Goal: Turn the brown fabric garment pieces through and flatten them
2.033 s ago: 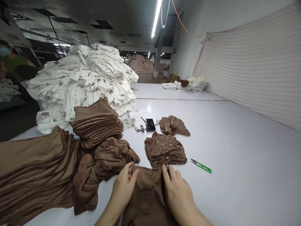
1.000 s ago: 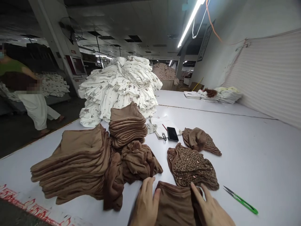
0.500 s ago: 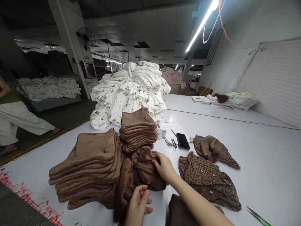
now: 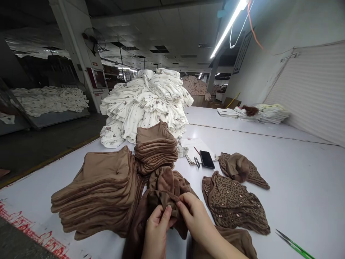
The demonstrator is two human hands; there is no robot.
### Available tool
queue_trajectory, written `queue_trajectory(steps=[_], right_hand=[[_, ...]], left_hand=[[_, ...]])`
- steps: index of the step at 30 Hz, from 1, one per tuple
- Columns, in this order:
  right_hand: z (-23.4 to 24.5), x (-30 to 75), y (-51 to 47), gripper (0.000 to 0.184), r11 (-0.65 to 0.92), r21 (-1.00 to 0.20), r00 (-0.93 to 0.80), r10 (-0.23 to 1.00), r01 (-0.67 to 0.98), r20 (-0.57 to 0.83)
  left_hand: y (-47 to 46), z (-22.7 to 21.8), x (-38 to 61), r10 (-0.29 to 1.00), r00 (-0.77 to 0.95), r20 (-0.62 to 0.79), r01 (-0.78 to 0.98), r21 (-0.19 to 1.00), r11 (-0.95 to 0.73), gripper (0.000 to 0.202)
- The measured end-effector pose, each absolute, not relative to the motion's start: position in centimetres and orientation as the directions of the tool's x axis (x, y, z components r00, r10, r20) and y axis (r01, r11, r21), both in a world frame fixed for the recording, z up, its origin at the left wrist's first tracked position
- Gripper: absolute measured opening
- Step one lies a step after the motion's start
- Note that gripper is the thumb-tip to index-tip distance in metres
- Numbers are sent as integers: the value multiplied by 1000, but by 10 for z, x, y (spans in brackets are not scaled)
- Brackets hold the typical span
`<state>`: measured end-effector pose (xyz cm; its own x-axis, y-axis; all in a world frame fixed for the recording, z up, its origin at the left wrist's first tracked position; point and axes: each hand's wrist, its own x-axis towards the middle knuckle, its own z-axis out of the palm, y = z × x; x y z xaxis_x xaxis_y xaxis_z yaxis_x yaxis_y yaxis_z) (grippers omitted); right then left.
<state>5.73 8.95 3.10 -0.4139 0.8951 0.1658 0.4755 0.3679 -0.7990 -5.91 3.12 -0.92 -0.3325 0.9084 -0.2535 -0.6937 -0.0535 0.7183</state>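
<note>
Between my two hands is a brown plush garment piece (image 4: 164,198), lifted off the table at its edge. My left hand (image 4: 159,226) pinches it with thumb and fingers from below. My right hand (image 4: 195,216) grips the same edge a little to the right, fingertips closed on the cloth. Its lower part hangs down on the left and is partly hidden by my left hand. Just left stands a tall stack of folded brown pieces (image 4: 99,190), and behind it a second folded stack (image 4: 156,147). More brown cloth (image 4: 234,241) lies under my right forearm.
Leopard-print pieces (image 4: 237,205) lie to the right, with green-handled scissors (image 4: 293,244) near the front. A phone (image 4: 207,159), thread snips (image 4: 197,162) and papers (image 4: 192,147) lie behind. A large heap of white printed garments (image 4: 148,104) rises at the back of the white table (image 4: 296,172).
My left hand, open before, has closed on the brown cloth. My right hand has drawn the cloth nearer, raising its edge. The person walking at the left has left the view.
</note>
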Motion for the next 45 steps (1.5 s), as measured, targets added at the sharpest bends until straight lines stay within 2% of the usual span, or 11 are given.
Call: queue_trajectory(steps=[2, 7, 11, 14, 17, 21, 25, 34, 37, 42, 45], right_hand=[[25, 55, 95, 19, 358, -812, -406, 899, 462, 165], [21, 54, 86, 22, 379, -821, -427, 885, 428, 187], [26, 58, 70, 22, 557, -732, -505, 795, 392, 335], [25, 59, 66, 24, 729, -515, -502, 685, 451, 529], [19, 58, 70, 27, 773, -339, -467, 606, 536, 644], [16, 59, 77, 32, 802, -247, -498, 546, 544, 674], [20, 64, 78, 32, 822, -224, -561, 531, 524, 634], [17, 69, 86, 33, 890, -265, -706, 455, 370, 542], [25, 71, 86, 30, 847, -332, -669, 531, 415, 519], [53, 74, 68, 11, 682, -599, -504, 723, 419, 472], [59, 68, 62, 15, 449, -817, -461, 848, 362, 262]], left_hand=[[29, -9, -60, 898, -332, -289, -739, 671, -57, 10], [27, 10, -61, 955, -132, -264, -925, 379, -23, 13], [23, 18, -58, 951, -266, -160, -789, 603, -119, 26], [19, 17, -58, 922, -343, -179, -695, 709, -121, 40], [18, 18, -60, 956, -189, -224, -834, 551, -36, 27], [20, 31, -60, 978, -36, -206, -959, 282, 24, 30], [23, 38, -58, 975, -73, -211, -969, 245, -20, 45], [14, 23, -64, 958, -163, -234, -928, 366, -68, 41], [17, 28, -63, 952, -193, -236, -892, 447, -70, 34], [20, 30, -57, 916, -291, -276, -836, 539, -103, 27], [18, 26, -51, 857, -371, -359, -775, 627, -72, 40]])
